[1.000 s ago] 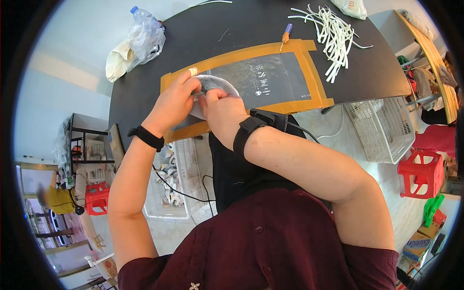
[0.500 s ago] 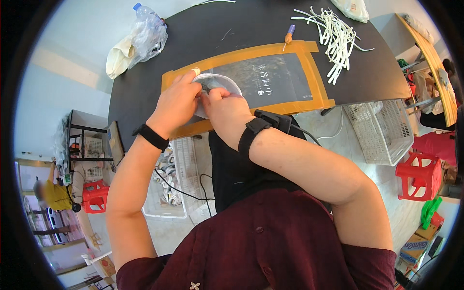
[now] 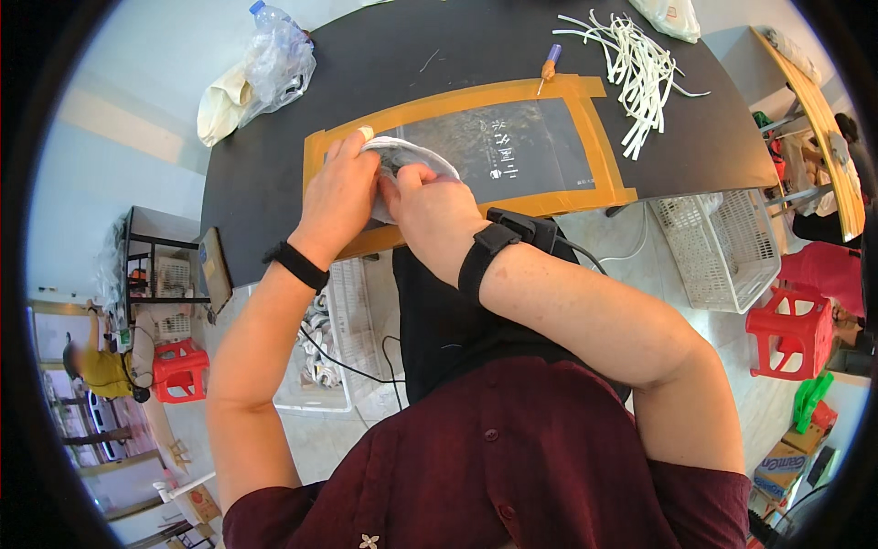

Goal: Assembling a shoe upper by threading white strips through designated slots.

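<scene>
A rounded, cup-like piece with a white rim and a greyish inside (image 3: 413, 149) is held over the near left part of the mat. My left hand (image 3: 339, 189) is closed on its left side, with something pale at the tip of one finger. Bent into its opening are the fingers of my right hand (image 3: 433, 212), pinched at the inner side. What lies between those fingertips is hidden. Beneath is a dark mat (image 3: 540, 137) edged with brown tape (image 3: 593, 137) on the black table.
An orange-and-purple screwdriver (image 3: 549, 68) and a pile of white strips (image 3: 640, 78) lie at the far right. A plastic bag (image 3: 279, 69) with a blue-capped bottle sits far left. White crates (image 3: 713, 252) and red stools (image 3: 792, 331) stand around; a person (image 3: 102, 371) is at far left.
My left hand and wrist have shifted slightly right and nearer to me. Both hands keep hold of the rimmed piece, and the right fingers remain in its opening.
</scene>
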The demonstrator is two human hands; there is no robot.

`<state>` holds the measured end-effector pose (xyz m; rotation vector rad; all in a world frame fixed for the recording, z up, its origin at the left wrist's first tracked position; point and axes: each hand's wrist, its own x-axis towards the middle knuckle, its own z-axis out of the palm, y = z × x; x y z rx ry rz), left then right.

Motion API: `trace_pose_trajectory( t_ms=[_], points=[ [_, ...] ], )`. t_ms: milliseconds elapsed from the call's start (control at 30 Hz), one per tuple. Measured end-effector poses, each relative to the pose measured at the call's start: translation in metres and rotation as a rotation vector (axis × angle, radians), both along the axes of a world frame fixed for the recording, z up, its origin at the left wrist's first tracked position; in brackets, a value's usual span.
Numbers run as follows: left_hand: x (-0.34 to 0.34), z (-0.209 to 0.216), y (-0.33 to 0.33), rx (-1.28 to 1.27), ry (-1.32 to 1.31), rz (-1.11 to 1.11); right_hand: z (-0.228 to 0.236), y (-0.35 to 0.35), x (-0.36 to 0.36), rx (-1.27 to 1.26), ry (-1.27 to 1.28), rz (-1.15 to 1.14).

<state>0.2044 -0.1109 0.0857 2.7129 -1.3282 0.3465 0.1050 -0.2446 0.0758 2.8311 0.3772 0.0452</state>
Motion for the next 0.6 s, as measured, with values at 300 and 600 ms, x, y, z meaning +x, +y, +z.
trace_pose_trajectory(
  t_ms=[300, 600],
  points=[
    [0.009, -0.014, 0.007, -0.113, -0.070, -0.095, -0.017, -0.002, -0.001, 0.103, -0.109, 0.008],
    [0.011, -0.009, 0.007, -0.107, -0.040, -0.104, -0.010, 0.000, 0.002, 0.116, -0.087, -0.012]
  ],
)
